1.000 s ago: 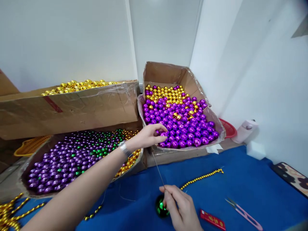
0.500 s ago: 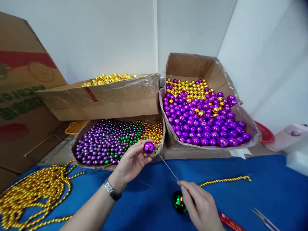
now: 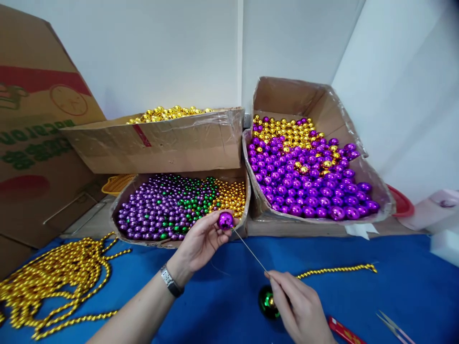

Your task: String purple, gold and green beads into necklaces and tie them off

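Observation:
My left hand (image 3: 204,241), with a watch on its wrist, pinches a shiny purple ball (image 3: 225,220) between thumb and fingers, in front of the box of small beads. In my right hand (image 3: 299,301) is a long thin needle (image 3: 253,253), slanting up to the left with its far tip close to the purple ball. Whether the tip has entered the ball I cannot tell. A larger green ball (image 3: 266,302) is just left of my right hand, partly hidden by the fingers. From behind that hand a gold bead string (image 3: 337,271) runs right across the blue cloth.
A box of purple, green and gold beads (image 3: 168,205) stands behind my left hand. Above it is a box of gold balls (image 3: 168,113); at right, a box of purple and gold balls (image 3: 304,191). Gold bead strands (image 3: 68,277), scissors (image 3: 394,327) and a red object (image 3: 344,330) lie on the blue cloth (image 3: 222,310).
The view has shifted slightly, so the boxes appear a little further right. My left hand still pinches the purple ball and my right hand still holds the needle toward it.

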